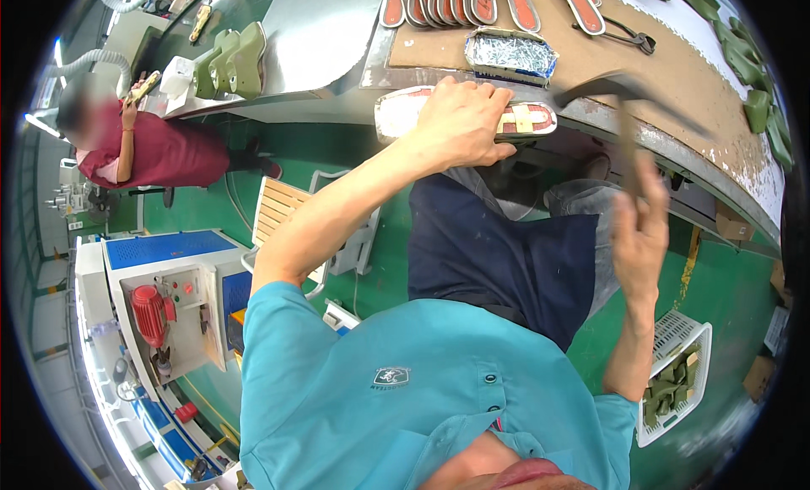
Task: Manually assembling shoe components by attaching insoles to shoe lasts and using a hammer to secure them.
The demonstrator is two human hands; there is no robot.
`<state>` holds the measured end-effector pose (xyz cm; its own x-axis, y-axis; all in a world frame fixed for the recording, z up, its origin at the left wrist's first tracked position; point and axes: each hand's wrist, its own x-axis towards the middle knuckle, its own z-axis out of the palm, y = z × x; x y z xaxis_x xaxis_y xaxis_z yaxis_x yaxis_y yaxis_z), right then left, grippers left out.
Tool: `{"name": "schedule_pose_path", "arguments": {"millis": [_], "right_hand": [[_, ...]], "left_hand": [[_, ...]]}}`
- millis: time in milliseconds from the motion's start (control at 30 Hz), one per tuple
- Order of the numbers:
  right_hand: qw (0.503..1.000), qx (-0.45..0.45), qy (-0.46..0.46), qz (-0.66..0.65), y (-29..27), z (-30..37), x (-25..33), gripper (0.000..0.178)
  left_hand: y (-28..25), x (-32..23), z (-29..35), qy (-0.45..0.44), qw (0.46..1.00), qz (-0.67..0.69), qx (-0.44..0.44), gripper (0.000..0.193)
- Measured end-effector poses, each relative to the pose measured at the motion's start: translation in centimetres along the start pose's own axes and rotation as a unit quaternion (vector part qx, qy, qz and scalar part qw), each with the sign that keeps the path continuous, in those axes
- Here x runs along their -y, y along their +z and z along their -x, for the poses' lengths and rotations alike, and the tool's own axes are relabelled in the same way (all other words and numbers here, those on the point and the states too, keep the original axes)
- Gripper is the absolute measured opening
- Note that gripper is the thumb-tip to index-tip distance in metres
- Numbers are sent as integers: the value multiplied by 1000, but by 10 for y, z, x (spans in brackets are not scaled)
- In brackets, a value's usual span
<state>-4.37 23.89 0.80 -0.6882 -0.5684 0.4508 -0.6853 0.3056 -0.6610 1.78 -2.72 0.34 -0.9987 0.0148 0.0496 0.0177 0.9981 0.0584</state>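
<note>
Plainly, the shoe [526, 119] is held sole-up at the near edge of the bench [430, 53], its long axis running left to right along that edge; what bears its weight cannot be told. It is grasped from above by the left hand [462, 123], the nearer one, with fingers wrapped over its middle. To its right, the hammer [626, 148] is gripped by the handle in the clenched right hand [641, 228]; the head (badly blurred) is seen just beyond the shoe's right end, and its height cannot be judged. Behind the shoe, a box of nails [510, 55] is set, with printing on its blue side too small to read. Farther back, insoles [483, 2] are lined up, one handmarked. A lettered crest is worn on the teal shirt [329, 389].
</note>
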Motion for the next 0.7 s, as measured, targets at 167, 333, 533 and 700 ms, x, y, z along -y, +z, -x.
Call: {"name": "schedule_pose_path", "arguments": {"millis": [167, 333, 533, 700], "right_hand": [[995, 48, 82, 13, -3, -12, -24, 41], [944, 11, 180, 277, -24, -23, -111, 42], [899, 10, 62, 433, -24, -35, -166, 44], [906, -13, 40, 420, -17, -35, -165, 38]], "left_hand": [[5, -3, -8, 24, 996, 81, -16, 29], [-42, 10, 6, -56, 985, 158, 43, 49], [-66, 123, 38, -152, 750, 527, -370, 58], [-52, 212, 77, -228, 545, 571, -570, 39]]}}
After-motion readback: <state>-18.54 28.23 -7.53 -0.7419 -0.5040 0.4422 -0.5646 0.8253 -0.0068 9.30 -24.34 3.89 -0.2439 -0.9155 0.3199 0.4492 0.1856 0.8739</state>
